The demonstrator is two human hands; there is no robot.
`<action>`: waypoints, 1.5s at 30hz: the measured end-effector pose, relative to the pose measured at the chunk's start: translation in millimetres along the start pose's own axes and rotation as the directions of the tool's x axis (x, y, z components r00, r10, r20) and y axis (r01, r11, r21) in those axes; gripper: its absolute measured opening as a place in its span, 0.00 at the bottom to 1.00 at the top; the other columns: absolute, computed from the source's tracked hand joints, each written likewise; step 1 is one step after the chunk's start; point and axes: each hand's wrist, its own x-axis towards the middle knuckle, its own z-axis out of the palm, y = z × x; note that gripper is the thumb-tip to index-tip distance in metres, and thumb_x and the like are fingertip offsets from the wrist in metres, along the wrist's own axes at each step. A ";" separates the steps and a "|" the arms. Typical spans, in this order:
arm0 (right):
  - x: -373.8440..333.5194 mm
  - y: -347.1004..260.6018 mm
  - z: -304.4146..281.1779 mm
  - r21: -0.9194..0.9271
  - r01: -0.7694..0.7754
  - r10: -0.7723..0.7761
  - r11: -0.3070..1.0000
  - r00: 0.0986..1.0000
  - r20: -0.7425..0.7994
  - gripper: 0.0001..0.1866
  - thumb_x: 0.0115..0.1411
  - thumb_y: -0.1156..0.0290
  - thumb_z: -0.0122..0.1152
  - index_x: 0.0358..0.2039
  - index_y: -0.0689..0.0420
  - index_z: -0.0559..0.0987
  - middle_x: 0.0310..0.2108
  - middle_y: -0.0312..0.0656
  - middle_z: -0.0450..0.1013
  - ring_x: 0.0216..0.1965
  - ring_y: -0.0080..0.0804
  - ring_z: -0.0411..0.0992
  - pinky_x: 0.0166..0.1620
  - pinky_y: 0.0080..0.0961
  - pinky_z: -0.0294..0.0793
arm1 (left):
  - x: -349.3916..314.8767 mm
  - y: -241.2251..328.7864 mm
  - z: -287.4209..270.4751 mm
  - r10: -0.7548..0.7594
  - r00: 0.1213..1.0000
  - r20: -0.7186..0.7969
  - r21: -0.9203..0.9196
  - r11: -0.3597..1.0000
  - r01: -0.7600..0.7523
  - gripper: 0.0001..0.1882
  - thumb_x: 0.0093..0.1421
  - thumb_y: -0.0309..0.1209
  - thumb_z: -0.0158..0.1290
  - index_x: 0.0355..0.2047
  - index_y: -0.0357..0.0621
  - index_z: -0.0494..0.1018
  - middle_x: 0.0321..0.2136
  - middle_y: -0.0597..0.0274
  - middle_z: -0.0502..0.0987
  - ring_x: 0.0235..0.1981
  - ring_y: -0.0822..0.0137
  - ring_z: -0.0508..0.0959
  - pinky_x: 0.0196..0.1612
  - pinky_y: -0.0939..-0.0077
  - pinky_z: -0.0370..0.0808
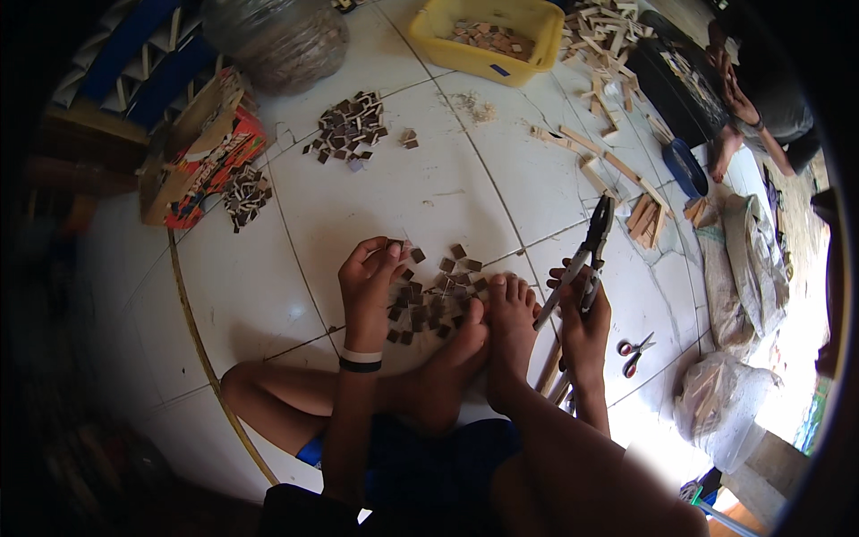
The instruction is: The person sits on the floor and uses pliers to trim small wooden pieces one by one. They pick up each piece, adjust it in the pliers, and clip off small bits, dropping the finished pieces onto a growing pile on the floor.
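Note:
My left hand is raised over the floor, thumb and forefinger pinching a small dark square tile. Below and beside it, several loose brown square tiles lie scattered in front of my bare feet. To the right, my right hand is closed around a pair of pliers, whose jaws point up and away from me. One long handle slants down toward my foot. Whether the jaws grip anything cannot be made out.
Heaps of small tiles lie farther off, near an orange-red cardboard box. A yellow basin holds pieces. Wooden strips spread at the right; red-handled scissors lie beside my right arm. Another person's hands show at far right.

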 end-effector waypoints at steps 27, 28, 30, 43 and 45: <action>-20.0 -55.8 38.9 -0.358 0.265 -0.086 0.895 0.891 0.446 0.28 0.69 0.79 0.55 0.68 0.60 0.63 0.45 0.52 0.82 0.49 0.48 0.82 0.49 0.38 0.81 | -68.4 60.3 82.6 -0.126 0.989 0.071 -0.605 0.784 0.143 0.12 0.70 0.28 0.58 0.46 0.32 0.70 0.50 0.48 0.80 0.53 0.64 0.81 0.61 0.69 0.77; -19.7 -54.9 38.4 -0.359 0.291 -0.108 0.887 0.886 0.451 0.28 0.69 0.79 0.55 0.68 0.61 0.63 0.45 0.53 0.82 0.49 0.48 0.82 0.49 0.38 0.81 | -68.3 59.6 83.6 -0.107 0.993 0.057 -0.613 0.781 0.119 0.12 0.70 0.28 0.58 0.45 0.32 0.70 0.49 0.48 0.81 0.52 0.64 0.81 0.61 0.69 0.78; -19.1 -52.8 38.2 -0.368 0.336 -0.150 0.867 0.880 0.451 0.28 0.68 0.80 0.55 0.68 0.62 0.62 0.46 0.54 0.81 0.48 0.49 0.82 0.48 0.38 0.82 | -68.3 58.5 85.9 -0.077 0.997 0.030 -0.637 0.767 0.079 0.12 0.69 0.28 0.59 0.45 0.32 0.70 0.48 0.49 0.82 0.51 0.65 0.82 0.61 0.68 0.78; -21.2 -43.2 38.7 -0.257 0.194 -0.058 0.947 0.889 0.454 0.26 0.69 0.74 0.60 0.65 0.64 0.66 0.47 0.59 0.78 0.44 0.54 0.82 0.45 0.38 0.81 | -64.2 55.9 82.2 0.062 0.996 0.058 -0.545 0.838 -0.020 0.14 0.70 0.27 0.57 0.50 0.32 0.70 0.58 0.44 0.76 0.59 0.60 0.77 0.64 0.63 0.74; -26.0 -34.9 40.0 -0.177 0.127 -0.030 0.976 0.882 0.470 0.26 0.69 0.75 0.60 0.65 0.63 0.66 0.52 0.59 0.75 0.52 0.51 0.78 0.53 0.37 0.76 | -62.0 51.6 76.8 0.203 0.976 0.073 -0.514 0.847 -0.138 0.20 0.70 0.28 0.57 0.57 0.31 0.68 0.61 0.43 0.74 0.62 0.51 0.76 0.67 0.58 0.72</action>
